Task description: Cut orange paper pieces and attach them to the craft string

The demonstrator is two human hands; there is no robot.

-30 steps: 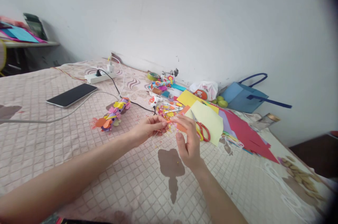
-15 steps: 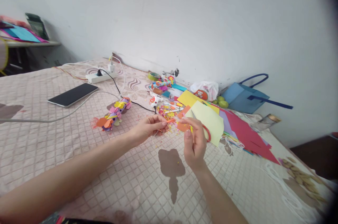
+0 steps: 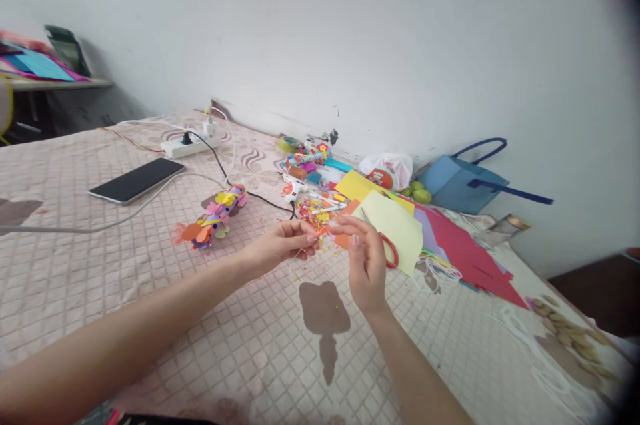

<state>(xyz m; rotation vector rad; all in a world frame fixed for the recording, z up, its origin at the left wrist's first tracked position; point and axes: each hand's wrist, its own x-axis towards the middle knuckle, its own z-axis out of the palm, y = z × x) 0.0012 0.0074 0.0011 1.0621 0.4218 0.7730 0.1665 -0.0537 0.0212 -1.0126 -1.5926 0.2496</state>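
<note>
Left forearm (image 3: 145, 326): bare, coming in from eight o'clock, stretched long.
Left hand (image 3: 284, 243): thumb and fingers pinched together, tips toward three o'clock.
Right forearm (image 3: 415, 358): bare, rising from five o'clock.
Right hand (image 3: 367, 261): fingers curved toward ten, thumb (standing apart) toward twelve, fingertips close by the left's.

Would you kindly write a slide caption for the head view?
The left hand holds a small orange piece, right hand close by, near scissors and pale yellow paper.
</note>
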